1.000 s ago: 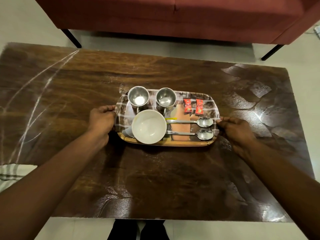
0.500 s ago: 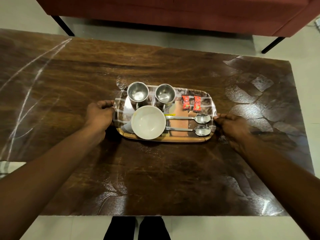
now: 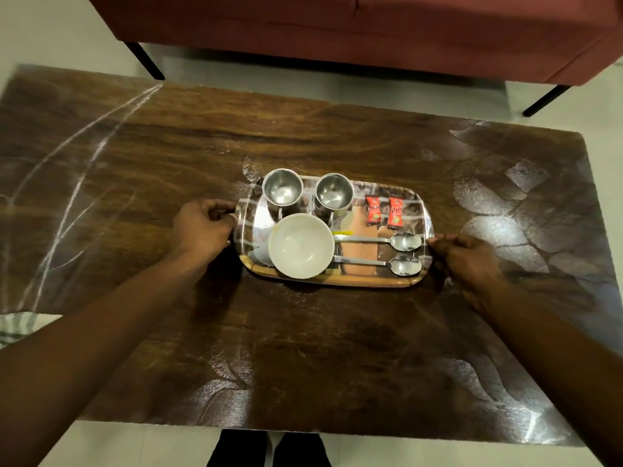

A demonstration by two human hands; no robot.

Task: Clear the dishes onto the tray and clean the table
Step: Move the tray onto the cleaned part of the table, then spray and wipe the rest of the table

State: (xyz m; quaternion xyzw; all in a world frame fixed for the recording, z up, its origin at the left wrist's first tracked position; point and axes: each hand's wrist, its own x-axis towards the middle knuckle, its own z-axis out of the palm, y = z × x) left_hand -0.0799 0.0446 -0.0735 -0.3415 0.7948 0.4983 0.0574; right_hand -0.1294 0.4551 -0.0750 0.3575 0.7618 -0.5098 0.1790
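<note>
- A dark brown, glossy wooden table (image 3: 303, 348) fills most of the view. Beyond its far edge a maroon upholstered sofa (image 3: 337, 28) stands on thin black legs (image 3: 145, 60) over a pale tiled floor (image 3: 50, 28).
- A white-and-green striped cloth (image 3: 17, 326) shows at the table's left edge, well apart from the dishes.
- The person's dark-clad feet (image 3: 266, 449) show below the table's near edge.
- A rectangular printed tray with rounded corners and a wood-look rim (image 3: 337, 281) lies near the middle of the table. I cannot tell whether it rests on the wood or is raised off it.
- Two shiny steel cups (image 3: 282, 192) stand side by side on the tray's far left part.
- A round white bowl (image 3: 301, 245), with nothing in it, sits just in front of the cups.
- Two steel spoons (image 3: 404, 241) lie parallel to the right of the bowl, their handles reaching its rim.
- Two small red sachets (image 3: 373, 210) lie side by side beyond the spoons, just beside the right-hand cup.
- The left hand (image 3: 202, 227) has its fingers curled round the tray's left short rim.
- The right hand (image 3: 468, 257) grips the right short rim, with its fingertips on the edge.
</note>
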